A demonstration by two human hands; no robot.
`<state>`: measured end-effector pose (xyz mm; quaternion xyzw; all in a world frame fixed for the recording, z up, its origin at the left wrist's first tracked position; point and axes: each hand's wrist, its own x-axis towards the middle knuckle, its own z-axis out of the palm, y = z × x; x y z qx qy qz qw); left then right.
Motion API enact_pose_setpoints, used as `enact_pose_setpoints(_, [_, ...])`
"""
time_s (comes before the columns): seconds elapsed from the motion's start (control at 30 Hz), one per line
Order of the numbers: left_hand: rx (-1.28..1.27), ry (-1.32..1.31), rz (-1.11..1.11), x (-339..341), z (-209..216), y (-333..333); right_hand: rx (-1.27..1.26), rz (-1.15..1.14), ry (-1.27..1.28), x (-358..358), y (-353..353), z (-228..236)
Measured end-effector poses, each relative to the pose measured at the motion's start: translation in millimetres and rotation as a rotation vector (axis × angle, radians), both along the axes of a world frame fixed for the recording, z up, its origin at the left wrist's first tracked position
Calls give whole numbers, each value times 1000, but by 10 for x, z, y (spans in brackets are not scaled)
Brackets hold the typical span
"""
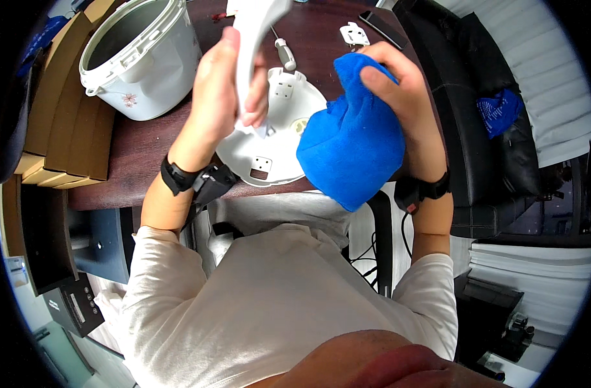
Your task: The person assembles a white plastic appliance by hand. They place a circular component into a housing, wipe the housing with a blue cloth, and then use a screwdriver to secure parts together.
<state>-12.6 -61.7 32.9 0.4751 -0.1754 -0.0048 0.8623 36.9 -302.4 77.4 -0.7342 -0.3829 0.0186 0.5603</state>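
My left hand [221, 90] is closed around a curved white plastic handle [249, 45], held raised over the table. Part of the handle runs out past the upper edge of the view. A blue cloth [353, 142] hangs bunched from my right hand [402, 84], gripped between thumb and fingers. Under and between the hands lies a round white plastic cover [279, 155], with small square fittings and a cut-out; the cloth hides its right side. Just beyond the cover rests a screwdriver [285, 55] with a grey handle.
A white pot-like appliance body [147, 71] stands at the left of the dark table [137, 152], beside brown cardboard boxes [66, 103]. At the far right lie a small white plastic part [353, 33] and a phone [380, 29]. A black sofa [460, 123] flanks the table's right side.
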Motion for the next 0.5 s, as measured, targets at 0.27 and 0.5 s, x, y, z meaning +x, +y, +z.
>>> enact_pose_setpoints(0.27, [-401, 334, -762, 130, -168, 2, 166, -360, -464, -32, 215, -109])
enact_pose_setpoints(0.5, [-339, 453, -818, 106, -209, -43, 131, -429, -785, -21, 425, -176])
